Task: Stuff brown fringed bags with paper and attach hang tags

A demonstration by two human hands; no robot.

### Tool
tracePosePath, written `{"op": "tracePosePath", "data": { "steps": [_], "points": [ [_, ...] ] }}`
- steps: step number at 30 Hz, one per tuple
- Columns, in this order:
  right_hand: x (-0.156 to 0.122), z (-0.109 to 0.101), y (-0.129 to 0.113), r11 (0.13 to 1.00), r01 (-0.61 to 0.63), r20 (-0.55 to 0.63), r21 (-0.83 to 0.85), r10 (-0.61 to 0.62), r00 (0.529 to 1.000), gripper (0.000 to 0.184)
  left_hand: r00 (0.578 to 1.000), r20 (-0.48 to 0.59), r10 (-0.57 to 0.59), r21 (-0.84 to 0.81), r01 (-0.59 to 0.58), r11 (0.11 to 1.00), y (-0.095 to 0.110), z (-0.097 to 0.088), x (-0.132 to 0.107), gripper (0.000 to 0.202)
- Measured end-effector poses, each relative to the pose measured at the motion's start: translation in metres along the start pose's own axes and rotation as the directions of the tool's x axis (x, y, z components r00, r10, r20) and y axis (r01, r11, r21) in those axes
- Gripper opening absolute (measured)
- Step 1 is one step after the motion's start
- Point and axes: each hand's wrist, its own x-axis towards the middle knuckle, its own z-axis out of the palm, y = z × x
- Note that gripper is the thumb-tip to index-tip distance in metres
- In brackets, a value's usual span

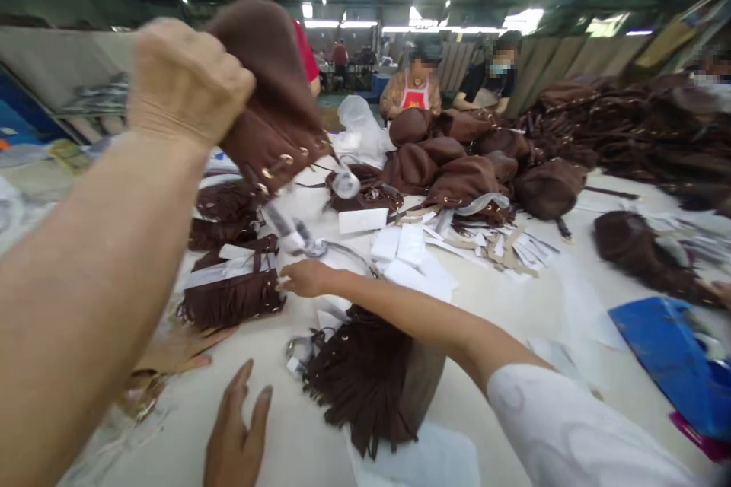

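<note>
My left hand [235, 430] is low in the view over the white table, fingers stretched and thumb apart, holding nothing. My right hand [308, 278], in a white sleeve, reaches leftward with fingers pressed together beside a fringed brown bag [237, 300]. What those fingers hold, if anything, I cannot make out. Beneath my right forearm lies another fringed dark-brown bag [365, 380]. Close on the left, a large bare arm, seemingly a co-worker's, holds up a brown drawstring bag [268, 84] with metal eyelets in its fist [183, 84]. That bag and fist are blurred by motion.
Brown bags [451, 160] are heaped across the table [514, 319]. White cards [408, 247] and paper strips [502, 247] lie mid-table. A blue bag [674, 365] is at right. Two people [414, 87] work opposite. Brown paper [177, 350] sits at left.
</note>
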Motion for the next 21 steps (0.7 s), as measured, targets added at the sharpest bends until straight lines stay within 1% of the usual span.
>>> {"op": "tracePosePath", "data": {
  "steps": [1,2,3,4,5,6,7,9,10,11,12,13,14,15,16,17,18,19,20,21],
  "points": [
    [-0.017,-0.012,-0.001,0.999,0.002,0.033,-0.037,-0.001,0.999,0.022,0.995,-0.006,-0.095,-0.039,0.095,0.995,-0.027,0.001,-0.03,0.057],
    [-0.038,-0.024,0.0,0.998,0.007,0.051,-0.069,-0.004,0.999,0.023,0.985,0.016,-0.173,-0.085,0.174,0.981,-0.051,0.006,-0.055,0.061],
    [-0.063,-0.036,0.002,0.995,0.012,0.05,-0.098,-0.007,0.999,0.026,0.971,0.057,-0.234,-0.136,0.24,0.961,-0.069,0.014,-0.074,0.065],
    [-0.089,-0.048,0.007,0.992,0.013,0.038,-0.123,-0.008,0.999,0.031,0.951,0.121,-0.285,-0.201,0.305,0.931,-0.082,0.024,-0.088,0.07],
    [-0.117,-0.059,0.014,0.988,0.004,0.005,-0.152,-0.004,1.0,0.038,0.943,0.142,-0.3,-0.241,0.327,0.914,-0.089,0.034,-0.098,0.071],
    [-0.144,-0.069,0.022,0.98,-0.04,-0.05,-0.196,0.03,0.998,0.046,0.94,0.16,-0.303,-0.273,0.337,0.901,-0.091,0.043,-0.104,0.073],
    [-0.17,-0.078,0.032,0.965,-0.124,-0.093,-0.231,0.105,0.99,0.052,0.938,0.159,-0.309,-0.293,0.344,0.892,-0.089,0.051,-0.108,0.073],
    [-0.214,-0.09,0.051,0.918,-0.293,-0.122,-0.268,0.27,0.955,0.063,0.925,0.16,-0.344,-0.319,0.378,0.869,-0.077,0.063,-0.114,0.073],
    [-0.231,-0.094,0.059,0.909,-0.334,-0.092,-0.25,0.321,0.943,0.066,0.911,0.182,-0.37,-0.327,0.411,0.851,-0.07,0.068,-0.117,0.072],
    [-0.246,-0.096,0.066,0.912,-0.351,-0.047,-0.21,0.349,0.936,0.066,0.893,0.225,-0.39,-0.33,0.447,0.832,-0.063,0.072,-0.121,0.069],
    [-0.258,-0.098,0.07,0.927,-0.341,0.005,-0.155,0.346,0.938,0.065,0.872,0.285,-0.398,-0.325,0.478,0.816,-0.057,0.075,-0.125,0.066],
    [-0.268,-0.098,0.072,0.947,-0.306,0.053,-0.1,0.312,0.949,0.064,0.853,0.347,-0.391,-0.314,0.498,0.808,-0.051,0.077,-0.13,0.061],
    [-0.276,-0.097,0.072,0.965,-0.255,0.08,-0.064,0.26,0.962,0.064,0.841,0.4,-0.363,-0.302,0.495,0.815,-0.047,0.079,-0.134,0.056],
    [-0.282,-0.095,0.07,0.979,-0.195,0.084,-0.059,0.199,0.976,0.067,0.843,0.433,-0.318,-0.29,0.464,0.837,-0.042,0.08,-0.14,0.051],
    [-0.286,-0.093,0.068,0.988,-0.132,0.074,-0.083,0.138,0.988,0.069,0.859,0.439,-0.263,-0.28,0.409,0.869,-0.038,0.08,-0.145,0.046],
    [-0.288,-0.09,0.065,0.989,-0.08,0.059,-0.125,0.088,0.994,0.066,0.883,0.422,-0.207,-0.265,0.338,0.903,-0.035,0.08,-0.151,0.041],
    [-0.289,-0.088,0.063,0.985,-0.051,0.051,-0.167,0.06,0.997,0.057,0.912,0.38,-0.152,-0.243,0.257,0.935,-0.031,0.08,-0.158,0.036],
    [-0.287,-0.085,0.061,0.98,-0.049,0.043,-0.194,0.058,0.997,0.044,0.939,0.332,-0.091,-0.212,0.168,0.963,-0.029,0.08,-0.165,0.032],
    [-0.285,-0.084,0.06,0.977,-0.063,0.034,-0.203,0.072,0.997,0.03,0.959,0.281,-0.027,-0.168,0.077,0.983,-0.027,0.081,-0.172,0.028],
    [-0.281,-0.084,0.059,0.977,-0.082,0.022,-0.195,0.088,0.996,0.021,0.972,0.233,0.037,-0.115,-0.011,0.993,-0.027,0.083,-0.18,0.026]
  ]
}}
